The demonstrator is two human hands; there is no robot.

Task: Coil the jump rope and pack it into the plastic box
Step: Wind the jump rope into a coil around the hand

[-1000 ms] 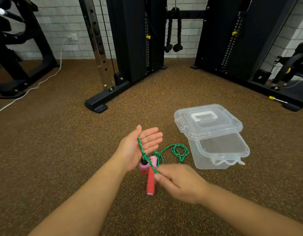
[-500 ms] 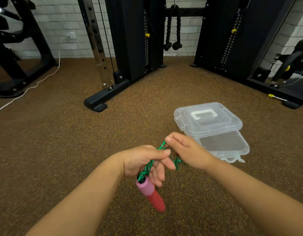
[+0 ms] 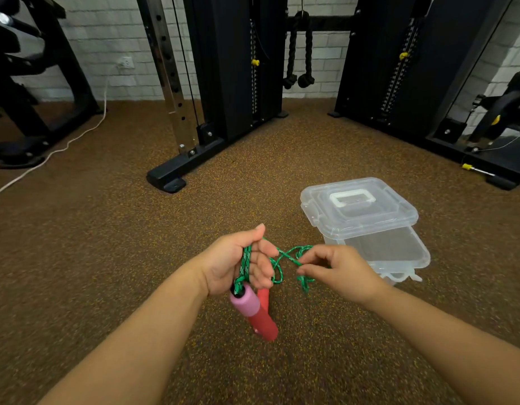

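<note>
My left hand (image 3: 238,263) is palm up with several turns of the green jump rope (image 3: 246,263) wound across it, fingers curled over the strands. Two pink-and-red foam handles (image 3: 254,312) hang below that hand. My right hand (image 3: 336,271) pinches a loose stretch of the same rope to the right, with kinked loops (image 3: 288,255) sagging between the hands. The clear plastic box (image 3: 410,255) sits on the floor just beyond my right hand, its lid (image 3: 358,210) resting askew over the far part, leaving the near part open.
Brown speckled gym flooring (image 3: 136,258) lies all around. A black cable machine base (image 3: 177,173) stands ahead on the left, another frame (image 3: 487,159) at the right rear. A white cord (image 3: 57,150) trails across the floor at far left.
My right hand has drawn away to the right, pulling rope out between the hands. My left hand turned palm up with more rope across it, and the handles swung beneath it.
</note>
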